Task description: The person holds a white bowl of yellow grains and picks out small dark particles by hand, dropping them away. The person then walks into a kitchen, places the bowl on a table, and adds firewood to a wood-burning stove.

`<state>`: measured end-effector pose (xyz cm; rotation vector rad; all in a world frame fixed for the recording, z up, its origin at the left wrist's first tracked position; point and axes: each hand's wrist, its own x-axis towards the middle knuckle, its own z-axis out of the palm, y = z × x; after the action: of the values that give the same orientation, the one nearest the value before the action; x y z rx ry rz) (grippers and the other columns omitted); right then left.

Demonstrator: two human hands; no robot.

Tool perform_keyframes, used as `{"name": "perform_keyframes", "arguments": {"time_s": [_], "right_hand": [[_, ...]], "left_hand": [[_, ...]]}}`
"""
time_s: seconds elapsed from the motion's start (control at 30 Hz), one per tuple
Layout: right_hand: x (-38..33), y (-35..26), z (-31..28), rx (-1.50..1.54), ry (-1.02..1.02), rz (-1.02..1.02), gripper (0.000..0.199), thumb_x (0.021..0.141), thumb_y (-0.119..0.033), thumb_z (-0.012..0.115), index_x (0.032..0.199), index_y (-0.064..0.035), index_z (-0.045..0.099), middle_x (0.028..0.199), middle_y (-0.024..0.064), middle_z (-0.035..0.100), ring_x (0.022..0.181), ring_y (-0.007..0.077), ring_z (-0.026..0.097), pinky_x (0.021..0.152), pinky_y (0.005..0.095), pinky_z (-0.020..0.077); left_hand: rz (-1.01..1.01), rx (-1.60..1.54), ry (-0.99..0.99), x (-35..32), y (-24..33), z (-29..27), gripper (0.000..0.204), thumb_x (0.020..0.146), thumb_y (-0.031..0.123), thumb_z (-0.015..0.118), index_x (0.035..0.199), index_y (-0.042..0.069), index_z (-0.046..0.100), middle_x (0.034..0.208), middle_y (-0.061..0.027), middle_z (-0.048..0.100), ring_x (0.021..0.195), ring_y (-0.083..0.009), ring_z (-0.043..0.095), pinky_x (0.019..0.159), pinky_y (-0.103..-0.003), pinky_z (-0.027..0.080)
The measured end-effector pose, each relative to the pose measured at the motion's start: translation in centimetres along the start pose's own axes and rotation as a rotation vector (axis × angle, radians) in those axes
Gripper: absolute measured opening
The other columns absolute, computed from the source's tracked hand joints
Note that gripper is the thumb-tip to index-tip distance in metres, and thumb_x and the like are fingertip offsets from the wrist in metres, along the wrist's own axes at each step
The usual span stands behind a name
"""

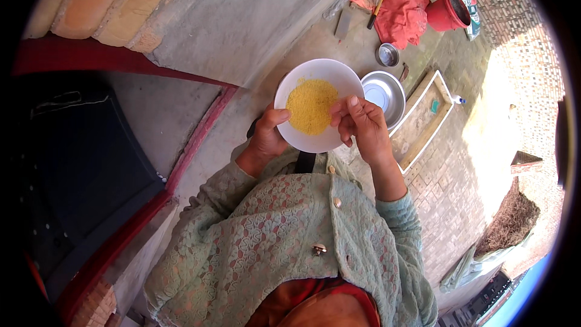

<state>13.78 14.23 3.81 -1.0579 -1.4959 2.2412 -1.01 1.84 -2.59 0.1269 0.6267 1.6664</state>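
Observation:
A white bowl with a heap of fine yellow grains in it is held in front of my body. My left hand grips the bowl's left side, its thumb over the rim and the other fingers hidden underneath. Over the right part of the bowl, my right hand has its fingers bent in beside the grains and its thumb near them. Whatever may be between those fingertips is too small to make out.
Ahead to the right stand a metal basin, a small metal bowl and a shallow rectangular tray. Farther off lie a red cloth and a red bucket. A red-framed doorway is at my left.

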Motion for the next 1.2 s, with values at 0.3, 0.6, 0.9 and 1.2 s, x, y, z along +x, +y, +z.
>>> {"name": "perform_keyframes", "arguments": {"time_s": [0.3, 0.6, 0.9, 1.2], "right_hand": [[0.2, 0.1, -0.3, 0.186, -0.070, 0.051, 0.036, 0.097, -0.031, 0.045, 0.097, 0.0020, 0.059, 0.073, 0.0061, 0.059, 0.054, 0.0097, 0.054, 0.044, 0.0217, 0.0451], [-0.6, -0.5, 1.1, -0.561, 0.099, -0.261, 0.016, 0.086, 0.000, 0.056, 0.102, -0.0026, 0.060, 0.067, 0.0038, 0.059, 0.054, 0.0078, 0.054, 0.048, 0.0234, 0.0440], [-1.9, -2.6, -2.1, -1.062, 0.238, -0.657, 0.025, 0.079, 0.001, 0.060, 0.103, -0.0064, 0.061, 0.102, 0.0126, 0.058, 0.087, 0.0241, 0.058, 0.067, 0.0326, 0.0497], [0.4, 0.1, 4.1, -1.144, 0.146, -0.466, 0.055, 0.068, -0.014, 0.072, 0.119, -0.0178, 0.053, 0.117, 0.0128, 0.045, 0.100, 0.0330, 0.054, 0.074, 0.0396, 0.0509]], "left_hand": [[-0.002, -0.006, -0.013, -0.1, 0.1, 0.3, 0.067, 0.074, 0.031, 0.052, 0.130, -0.005, 0.039, 0.121, -0.0159, 0.053, 0.111, -0.0238, 0.052, 0.096, -0.036, 0.040], [-0.003, -0.014, 0.009, -0.3, 0.3, 0.2, 0.067, 0.074, 0.029, 0.053, 0.130, -0.005, 0.039, 0.122, -0.0167, 0.052, 0.112, -0.0248, 0.052, 0.097, -0.036, 0.041], [0.115, 0.036, 0.045, -0.7, 0.8, -0.4, 0.066, 0.074, 0.026, 0.052, 0.129, -0.007, 0.038, 0.123, -0.0178, 0.052, 0.113, -0.0259, 0.052, 0.097, -0.037, 0.041], [0.069, 0.091, 0.000, -0.4, 0.1, 0.7, 0.063, 0.075, 0.027, 0.052, 0.128, -0.004, 0.040, 0.121, -0.0138, 0.052, 0.111, -0.0227, 0.052, 0.095, -0.035, 0.042]]}}
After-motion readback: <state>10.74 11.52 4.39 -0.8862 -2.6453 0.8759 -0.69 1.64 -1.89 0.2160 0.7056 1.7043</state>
